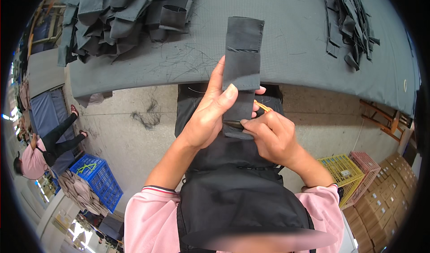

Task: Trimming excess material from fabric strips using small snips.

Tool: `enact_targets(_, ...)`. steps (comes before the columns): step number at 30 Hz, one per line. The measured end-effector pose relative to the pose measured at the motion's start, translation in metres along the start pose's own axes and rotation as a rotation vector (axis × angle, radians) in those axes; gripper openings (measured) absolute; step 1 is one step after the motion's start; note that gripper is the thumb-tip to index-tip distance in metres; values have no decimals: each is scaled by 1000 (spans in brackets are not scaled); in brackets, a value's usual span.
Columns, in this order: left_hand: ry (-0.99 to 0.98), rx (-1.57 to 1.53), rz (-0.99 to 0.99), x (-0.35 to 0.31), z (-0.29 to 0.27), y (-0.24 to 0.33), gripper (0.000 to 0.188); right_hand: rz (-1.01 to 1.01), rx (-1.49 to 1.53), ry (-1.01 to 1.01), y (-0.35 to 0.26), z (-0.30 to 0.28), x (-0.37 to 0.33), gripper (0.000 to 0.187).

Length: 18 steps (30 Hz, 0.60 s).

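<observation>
A dark grey fabric strip [242, 69] with stitched seams stands lengthwise before me, just over the table's near edge. My left hand [208, 112] is closed on its left side, thumb on top and fingers behind. At the strip's lower end, my right hand [274, 134] pinches the folded edge between thumb and finger. A slim orange-yellow tool [262, 106] pokes out of the right fist. Most of this tool is hidden, so its kind cannot be made out.
A grey cloth-covered table [286, 65] spans the front. On it lie a heap of dark strips [116, 20] at left and a smaller bundle [351, 24] at right. Blue [98, 181] and yellow [342, 174] crates, cartons [380, 203] and a seated person [40, 152] are around me.
</observation>
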<state>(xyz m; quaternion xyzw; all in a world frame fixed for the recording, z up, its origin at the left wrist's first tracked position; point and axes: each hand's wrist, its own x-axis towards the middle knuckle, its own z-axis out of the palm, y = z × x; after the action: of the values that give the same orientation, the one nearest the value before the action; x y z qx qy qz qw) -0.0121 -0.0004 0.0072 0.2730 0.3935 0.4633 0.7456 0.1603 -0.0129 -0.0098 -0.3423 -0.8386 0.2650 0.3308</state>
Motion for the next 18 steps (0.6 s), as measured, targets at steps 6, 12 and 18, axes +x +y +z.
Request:
enact_targets(6,-42,-232,-107,4,-12,-4,56,217,133,145,-10,6,-11,30)
enact_targets(12,-48,-263,-144,1,-13,-9,80,745,766,306,-10,16,-11,38)
enact_targets(18,-5,67,-93,-12,-4,-26,91,474,371,147,6,3,4,50)
